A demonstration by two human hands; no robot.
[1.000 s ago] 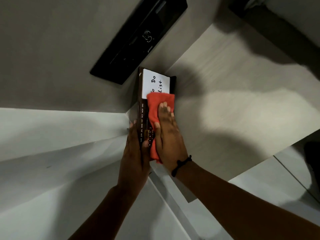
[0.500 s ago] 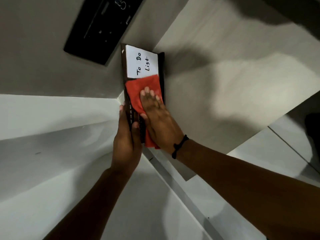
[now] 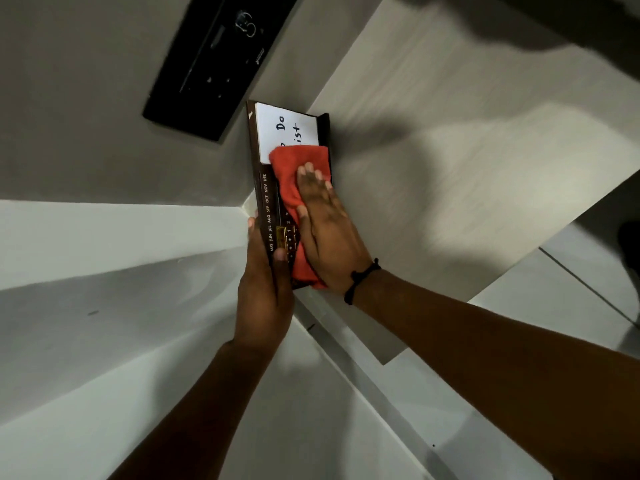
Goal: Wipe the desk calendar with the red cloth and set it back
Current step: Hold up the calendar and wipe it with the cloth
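The desk calendar [image 3: 266, 188] is a dark brown board with month names down its left strip and a white "To Do List" pad [image 3: 287, 133] at its far end. My left hand [image 3: 265, 289] grips its near left edge, thumb on the face. My right hand [image 3: 327, 230] lies flat on the red cloth [image 3: 294, 168] and presses it against the calendar's face. The cloth covers the lower part of the pad and most of the date area. A black cord bracelet is on my right wrist.
A pale wood-grain desk top [image 3: 450, 150] lies under and to the right of the calendar. A black flat device [image 3: 221, 60] sits at the far left on a grey surface. White panels [image 3: 104, 271] fill the left and bottom, with tiled floor [image 3: 571, 289] at right.
The red cloth and my right hand have slid up the calendar's face, now covering the lower part of the pad's writing. My left hand keeps its hold on the edge.
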